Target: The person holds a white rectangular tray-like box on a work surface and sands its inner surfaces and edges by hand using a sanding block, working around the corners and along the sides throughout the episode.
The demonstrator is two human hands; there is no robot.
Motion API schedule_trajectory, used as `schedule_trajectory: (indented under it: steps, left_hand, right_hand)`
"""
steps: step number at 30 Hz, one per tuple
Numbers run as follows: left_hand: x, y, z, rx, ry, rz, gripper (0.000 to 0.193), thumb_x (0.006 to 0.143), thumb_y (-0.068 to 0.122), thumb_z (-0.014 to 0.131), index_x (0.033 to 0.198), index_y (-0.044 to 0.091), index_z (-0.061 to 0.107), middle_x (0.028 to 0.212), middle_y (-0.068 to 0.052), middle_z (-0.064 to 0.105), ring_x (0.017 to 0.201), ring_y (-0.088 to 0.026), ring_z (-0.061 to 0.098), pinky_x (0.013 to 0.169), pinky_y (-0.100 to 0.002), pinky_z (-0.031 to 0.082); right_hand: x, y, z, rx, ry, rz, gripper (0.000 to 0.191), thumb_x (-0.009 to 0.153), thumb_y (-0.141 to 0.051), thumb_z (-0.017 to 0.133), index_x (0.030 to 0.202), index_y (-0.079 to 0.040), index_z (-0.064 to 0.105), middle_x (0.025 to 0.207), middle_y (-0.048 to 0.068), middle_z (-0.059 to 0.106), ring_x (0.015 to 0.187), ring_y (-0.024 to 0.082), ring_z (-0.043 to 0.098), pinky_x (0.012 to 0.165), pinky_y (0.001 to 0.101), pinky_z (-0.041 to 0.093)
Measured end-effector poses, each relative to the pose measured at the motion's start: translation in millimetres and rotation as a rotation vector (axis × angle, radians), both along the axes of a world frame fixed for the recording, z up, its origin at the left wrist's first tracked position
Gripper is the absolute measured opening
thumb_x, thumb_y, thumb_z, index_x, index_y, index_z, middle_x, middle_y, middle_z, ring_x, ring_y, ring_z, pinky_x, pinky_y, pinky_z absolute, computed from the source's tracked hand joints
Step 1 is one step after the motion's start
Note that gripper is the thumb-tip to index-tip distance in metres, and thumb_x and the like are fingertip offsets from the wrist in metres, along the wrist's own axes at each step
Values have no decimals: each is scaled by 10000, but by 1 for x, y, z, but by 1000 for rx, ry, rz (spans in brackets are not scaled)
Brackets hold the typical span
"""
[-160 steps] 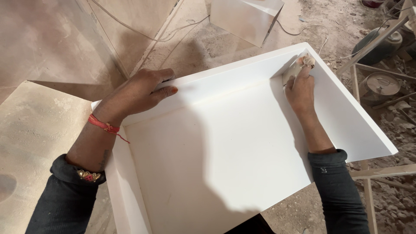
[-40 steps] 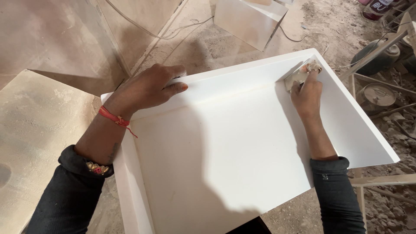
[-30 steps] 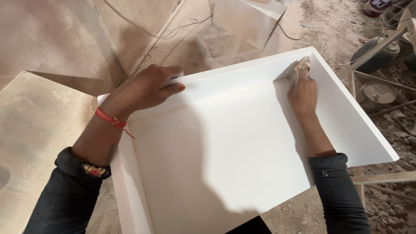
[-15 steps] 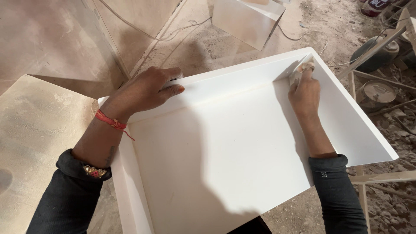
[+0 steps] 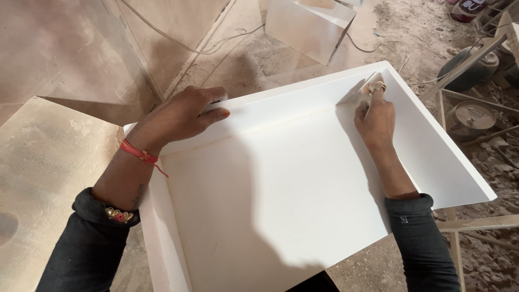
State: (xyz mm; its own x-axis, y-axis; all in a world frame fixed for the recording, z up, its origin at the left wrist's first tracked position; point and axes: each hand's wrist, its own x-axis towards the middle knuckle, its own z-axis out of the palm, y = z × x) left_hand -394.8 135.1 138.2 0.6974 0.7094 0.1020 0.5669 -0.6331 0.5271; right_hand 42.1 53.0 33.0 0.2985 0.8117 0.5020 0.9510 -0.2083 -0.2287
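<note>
My right hand [image 5: 376,116] is curled tight around a small pale pad [image 5: 369,89], likely sanding paper, pressed into the far corner of the white tray-like panel [image 5: 281,189], up at one o'clock from me. My left hand [image 5: 181,113] lies half open, fingers draped over the panel's far rim at eleven o'clock, steadying it rather than gripping anything. The panel itself sits straight in front of me, tilted a little, its raised walls running along the far and left sides. Judging by its even white floor, I'd say the flat is mostly smoothed and the corner seam is what remains. Nothing lies inside the tray but my hand and the pad. Beyond, at twelve o'clock, a similar white box [image 5: 308,24] stands on the dusty floor [image 5: 411,32].
</note>
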Motion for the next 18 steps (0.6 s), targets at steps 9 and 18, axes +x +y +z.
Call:
schedule_trajectory:
  steps: [9, 18]
  left_hand:
    - [-1, 4, -3, 27, -33, -35, 309, 951, 268, 681, 1140, 26, 645, 835, -194, 727, 785, -325, 720, 699, -440, 533]
    - [-2, 11, -7, 72, -54, -73, 296, 948, 265, 685, 1100, 13, 641, 839, -205, 706, 795, -357, 694, 696, -455, 515]
  right_hand:
    - [15, 17, -17, -166, -78, -55, 326, 923, -42, 681, 1203, 78, 566, 806, 188, 701, 614, 301, 715, 503, 394, 606]
    - [0, 1, 3, -31, -216, -11, 359, 861, -97, 689, 1197, 17, 632, 714, 108, 694, 542, 256, 663, 581, 413, 560]
